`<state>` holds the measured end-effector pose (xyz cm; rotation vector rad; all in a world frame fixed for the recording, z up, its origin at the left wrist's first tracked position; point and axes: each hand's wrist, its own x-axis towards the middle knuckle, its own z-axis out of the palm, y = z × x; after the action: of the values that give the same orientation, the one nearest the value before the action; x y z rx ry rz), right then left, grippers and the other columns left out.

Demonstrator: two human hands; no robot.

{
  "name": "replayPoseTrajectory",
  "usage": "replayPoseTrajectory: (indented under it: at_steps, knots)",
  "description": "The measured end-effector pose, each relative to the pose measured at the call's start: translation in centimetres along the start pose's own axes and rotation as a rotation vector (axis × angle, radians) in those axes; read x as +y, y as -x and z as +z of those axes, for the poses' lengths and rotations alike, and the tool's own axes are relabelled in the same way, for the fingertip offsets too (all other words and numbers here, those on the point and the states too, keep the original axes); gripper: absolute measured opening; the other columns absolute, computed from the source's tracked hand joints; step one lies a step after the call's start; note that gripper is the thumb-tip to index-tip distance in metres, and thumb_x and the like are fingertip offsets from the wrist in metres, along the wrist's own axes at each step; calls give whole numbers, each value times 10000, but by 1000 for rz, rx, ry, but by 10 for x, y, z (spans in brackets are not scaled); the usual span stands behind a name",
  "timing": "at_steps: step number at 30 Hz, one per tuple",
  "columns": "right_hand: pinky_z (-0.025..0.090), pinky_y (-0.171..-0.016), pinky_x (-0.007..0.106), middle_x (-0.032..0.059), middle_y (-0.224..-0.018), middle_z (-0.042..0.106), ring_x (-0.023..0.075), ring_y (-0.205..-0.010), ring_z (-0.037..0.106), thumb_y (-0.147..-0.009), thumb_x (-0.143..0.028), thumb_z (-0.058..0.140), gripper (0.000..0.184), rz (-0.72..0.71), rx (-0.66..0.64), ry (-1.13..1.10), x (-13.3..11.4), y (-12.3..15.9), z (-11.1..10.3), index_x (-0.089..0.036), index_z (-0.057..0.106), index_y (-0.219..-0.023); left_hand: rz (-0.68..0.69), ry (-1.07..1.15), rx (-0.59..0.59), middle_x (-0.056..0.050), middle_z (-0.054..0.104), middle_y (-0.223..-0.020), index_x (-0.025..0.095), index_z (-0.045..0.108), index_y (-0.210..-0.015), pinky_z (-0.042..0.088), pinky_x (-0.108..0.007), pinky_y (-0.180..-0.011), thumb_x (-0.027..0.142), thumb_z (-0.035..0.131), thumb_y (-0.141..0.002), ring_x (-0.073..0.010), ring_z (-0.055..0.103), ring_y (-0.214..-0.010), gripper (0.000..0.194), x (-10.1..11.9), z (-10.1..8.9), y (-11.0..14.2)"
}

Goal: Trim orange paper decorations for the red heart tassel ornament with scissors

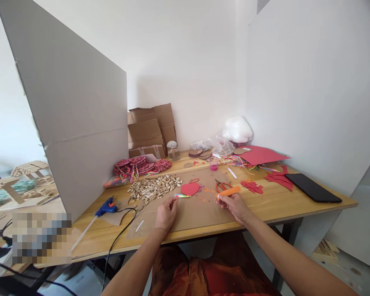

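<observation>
My left hand [166, 213] is closed in a pinch at the near end of a small bunch of multicoloured cords [183, 196]. Just beyond the cords lies a flat red heart-shaped piece [190, 189] on the cardboard sheet [185, 220]. Between the thumb and fingers of my right hand [235, 206] is an orange strip [231, 191], held slightly above the sheet. Red-handled pliers [223, 186] rest right behind that strip. Small orange scraps [207, 190] are scattered between my two hands.
Left of the sheet are a pile of pale, chip-like pieces [154, 188] and a blue glue gun [106, 207] with its cable. Red-patterned bundles [138, 166], a clear bottle [173, 151] and cardboard [148, 133] stand behind. Red scraps [252, 186] and a black tablet-like slab [313, 188] lie right.
</observation>
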<state>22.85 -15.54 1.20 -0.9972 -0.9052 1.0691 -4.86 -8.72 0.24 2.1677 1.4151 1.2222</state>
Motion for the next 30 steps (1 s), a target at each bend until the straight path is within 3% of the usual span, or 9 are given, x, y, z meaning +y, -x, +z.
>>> replayPoseTrajectory:
  at_steps: [6, 11, 16, 19, 24, 27, 30]
  knots:
    - [442, -480, 251, 56, -629, 683, 155, -568, 605, -631, -286, 782, 169, 22, 9, -28, 2, -2, 0, -151, 682, -653, -41, -58, -8, -30, 659, -658, 208, 683, -769, 397, -266, -577, 452, 422, -895, -186, 603, -608, 379, 10, -8, 2]
    - [487, -571, 238, 2, -709, 660, 116, -658, 624, -813, -247, 668, 136, 94, 4, -69, 0, -4, -3, -115, 646, -787, -101, 0, -9, -27, 634, -656, 187, 680, -824, 393, -256, -616, 473, 400, -898, -175, 583, -630, 407, 7, -8, 0]
    - [470, -551, 229, 24, -679, 677, 143, -684, 647, -678, -277, 751, 163, 152, 29, -142, -13, -5, -6, -141, 675, -723, -186, 96, 45, -9, 618, -645, 168, 634, -1049, 401, -246, -597, 473, 464, -863, -163, 571, -605, 395, -3, -8, -12]
    - [454, -531, 223, 29, -670, 678, 143, -669, 648, -639, -272, 756, 146, 179, 32, -180, -21, -8, -4, -157, 685, -695, -223, 142, 58, -14, 629, -643, 158, 645, -1007, 403, -248, -594, 475, 539, -817, -162, 574, -604, 385, 0, -7, -21]
    - [437, -528, 209, 24, -689, 674, 130, -672, 644, -649, -269, 758, 153, 203, -26, -202, -26, -21, 11, -146, 692, -713, -225, 278, -69, -39, 651, -642, 147, 674, -712, 409, -251, -601, 525, 535, -815, -155, 571, -609, 416, 32, 3, -31]
    - [434, -534, 212, 21, -688, 669, 132, -671, 644, -665, -281, 754, 159, 208, -73, -195, -25, -29, 24, -143, 695, -717, -222, 397, -178, -55, 700, -743, 156, 707, -811, 441, -248, -653, 530, 497, -846, -164, 614, -713, 431, 58, 10, -35]
    - [437, -544, 219, 25, -698, 673, 136, -669, 639, -690, -287, 735, 151, 208, -134, -177, -25, -38, 36, -144, 702, -728, -296, 679, -292, -58, 687, -814, 155, 695, -911, 438, -225, -609, 483, 572, -821, -144, 589, -728, 361, 79, 15, -43]
